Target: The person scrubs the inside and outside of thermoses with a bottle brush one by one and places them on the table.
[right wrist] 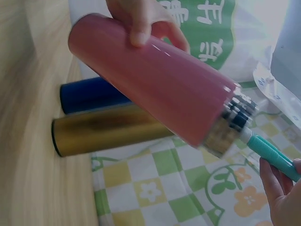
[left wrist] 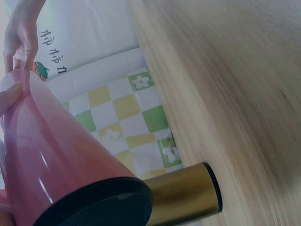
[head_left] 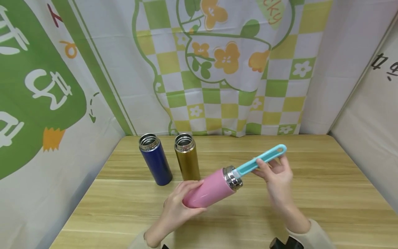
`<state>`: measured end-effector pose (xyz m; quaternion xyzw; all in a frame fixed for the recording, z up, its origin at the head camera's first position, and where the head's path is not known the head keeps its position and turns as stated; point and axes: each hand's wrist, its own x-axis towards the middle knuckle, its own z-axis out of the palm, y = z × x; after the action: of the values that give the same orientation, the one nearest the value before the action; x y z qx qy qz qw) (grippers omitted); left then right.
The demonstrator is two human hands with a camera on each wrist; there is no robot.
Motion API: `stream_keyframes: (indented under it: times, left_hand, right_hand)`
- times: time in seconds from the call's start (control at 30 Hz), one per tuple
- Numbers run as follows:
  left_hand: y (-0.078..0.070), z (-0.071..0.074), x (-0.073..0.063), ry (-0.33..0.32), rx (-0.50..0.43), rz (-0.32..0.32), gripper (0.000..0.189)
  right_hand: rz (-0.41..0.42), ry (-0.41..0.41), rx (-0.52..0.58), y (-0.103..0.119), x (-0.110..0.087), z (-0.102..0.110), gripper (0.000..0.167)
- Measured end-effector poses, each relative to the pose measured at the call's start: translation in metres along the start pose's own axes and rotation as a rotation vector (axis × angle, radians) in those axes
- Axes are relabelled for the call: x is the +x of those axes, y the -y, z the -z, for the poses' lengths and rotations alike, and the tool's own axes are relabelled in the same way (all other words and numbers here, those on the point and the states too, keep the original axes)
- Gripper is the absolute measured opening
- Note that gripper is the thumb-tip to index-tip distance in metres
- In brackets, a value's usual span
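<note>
My left hand [head_left: 177, 205] grips the lower part of a pink thermos bottle [head_left: 209, 190], tilted with its steel mouth up and to the right. My right hand [head_left: 280, 176] pinches the turquoise handle of a bottle brush [head_left: 261, 160] between thumb and fingers. The brush's white shaft enters the bottle's mouth, so its head is hidden inside. In the left wrist view, the dark base of the pink bottle [left wrist: 70, 141] faces the camera. The right wrist view shows the brush handle [right wrist: 270, 153] running into the steel neck.
A blue thermos bottle [head_left: 155, 164] and a gold one [head_left: 188, 159] stand lidless on the wooden table [head_left: 326, 180], behind my left hand. Printed cloth [head_left: 217, 100] hangs along the table's back edge, with fabric walls at both sides.
</note>
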<state>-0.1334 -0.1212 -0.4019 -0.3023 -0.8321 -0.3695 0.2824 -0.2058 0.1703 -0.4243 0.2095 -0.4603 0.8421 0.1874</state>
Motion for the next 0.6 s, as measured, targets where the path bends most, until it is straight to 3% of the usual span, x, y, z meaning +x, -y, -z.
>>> stream_keyframes:
  times: [0.1,0.23,0.3,0.43,0.6]
  left_hand:
    - [0.001,0.001,-0.001,-0.011,0.006,-0.004,0.071]
    - [0.002,0.003,-0.003,-0.014,0.004,-0.006,0.07]
    - [0.003,0.003,-0.003,-0.008,0.006,-0.004,0.07]
    - [0.002,0.005,-0.004,0.021,-0.005,0.026,0.069]
    - [0.002,0.007,-0.006,0.055,-0.039,0.028,0.068]
  right_hand:
    - [0.028,-0.04,-0.036,0.025,0.003,-0.014,0.037]
    - [0.027,-0.126,0.029,0.07,0.004,-0.052,0.029]
    - [0.021,-0.159,0.042,0.081,0.005,-0.06,0.025]
    - [0.0,-0.205,0.066,0.092,0.008,-0.062,0.025]
    - [-0.022,-0.198,0.09,0.097,0.011,-0.054,0.025]
